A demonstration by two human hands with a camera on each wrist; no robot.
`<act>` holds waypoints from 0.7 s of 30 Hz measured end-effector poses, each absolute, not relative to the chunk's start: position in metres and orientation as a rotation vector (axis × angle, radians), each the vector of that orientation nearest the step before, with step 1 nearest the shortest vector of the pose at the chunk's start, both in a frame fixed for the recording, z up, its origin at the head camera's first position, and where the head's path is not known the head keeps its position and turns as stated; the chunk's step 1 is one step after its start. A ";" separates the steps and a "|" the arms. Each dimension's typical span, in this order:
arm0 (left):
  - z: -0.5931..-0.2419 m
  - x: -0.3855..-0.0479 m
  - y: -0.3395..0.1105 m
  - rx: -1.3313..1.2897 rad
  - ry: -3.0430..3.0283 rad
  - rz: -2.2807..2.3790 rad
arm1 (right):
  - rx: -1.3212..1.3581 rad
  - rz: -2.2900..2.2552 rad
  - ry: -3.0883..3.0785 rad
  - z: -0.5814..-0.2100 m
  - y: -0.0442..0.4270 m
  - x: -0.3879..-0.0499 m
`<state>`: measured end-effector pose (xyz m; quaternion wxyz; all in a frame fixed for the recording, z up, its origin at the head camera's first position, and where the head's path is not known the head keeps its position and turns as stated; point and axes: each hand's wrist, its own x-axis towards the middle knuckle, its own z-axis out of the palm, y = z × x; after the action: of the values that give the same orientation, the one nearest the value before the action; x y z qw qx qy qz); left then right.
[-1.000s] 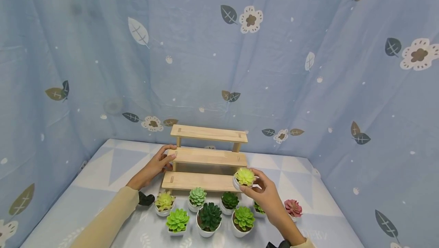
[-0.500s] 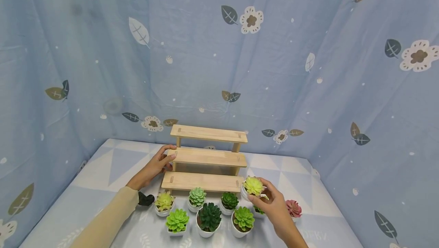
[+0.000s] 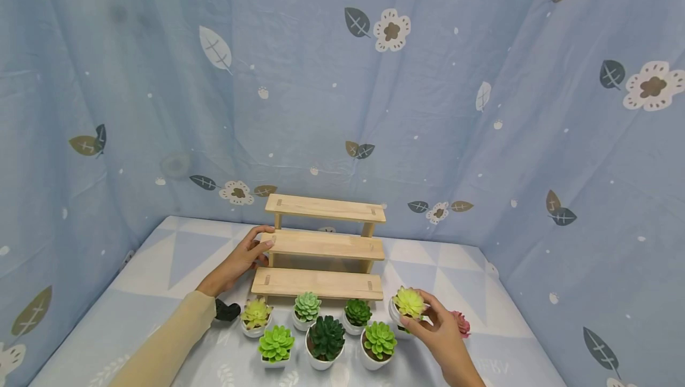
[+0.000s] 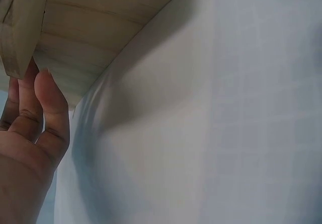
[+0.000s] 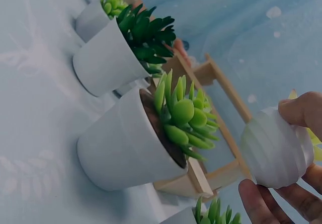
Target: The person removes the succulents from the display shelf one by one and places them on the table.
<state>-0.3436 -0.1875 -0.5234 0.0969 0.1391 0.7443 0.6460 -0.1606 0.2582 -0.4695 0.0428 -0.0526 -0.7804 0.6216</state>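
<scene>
A three-step wooden plant stand (image 3: 321, 243) stands at the back of the table. My left hand (image 3: 247, 255) grips the left end of its middle shelf, thumb on top; in the left wrist view the fingers bend up at the board's end (image 4: 22, 38). Right of the stand, my right hand (image 3: 440, 330) holds a yellow-green potted succulent (image 3: 409, 302) upright. Its round, ribbed white pot (image 5: 276, 148) sits between thumb and fingers in the right wrist view. The held pot and hand partly cover a green succulent behind them and the pink succulent (image 3: 462, 324).
In front of the stand are several potted succulents, among them a yellow-green one (image 3: 256, 314), a pale green one (image 3: 307, 307), a dark green one (image 3: 327, 339) and a bright green one (image 3: 379, 341). A patterned blue curtain (image 3: 310, 90) hangs behind the table.
My right hand has carried the yellow-green succulent from the right end of the bottom shelf rightward and towards me. My left hand has stayed on the stand.
</scene>
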 end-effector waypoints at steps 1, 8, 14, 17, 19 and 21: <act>-0.523 -0.344 -0.188 0.414 2.204 1.913 | -0.167 1.898 -2.389 -0.470 0.260 -0.160; -0.523 -0.343 -0.187 0.419 2.209 1.907 | -0.250 1.890 -2.385 -0.478 0.267 -0.151; -0.521 -0.343 -0.187 0.424 2.213 1.904 | -0.275 1.881 -2.388 -0.485 0.274 -0.146; -0.521 -0.342 -0.187 0.421 2.216 1.904 | -0.298 1.873 -2.397 -0.486 0.277 -0.144; -0.522 -0.342 -0.187 0.417 2.218 1.902 | -0.299 1.846 -2.407 -0.487 0.279 -0.142; -0.522 -0.341 -0.187 0.412 2.219 1.903 | -0.295 1.826 -2.410 -0.487 0.281 -0.140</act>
<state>-0.3414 -0.1874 -0.5220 0.0949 0.1389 0.7483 0.6417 -0.1400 0.2811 -0.4874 0.0516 -0.0970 -0.7923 0.6002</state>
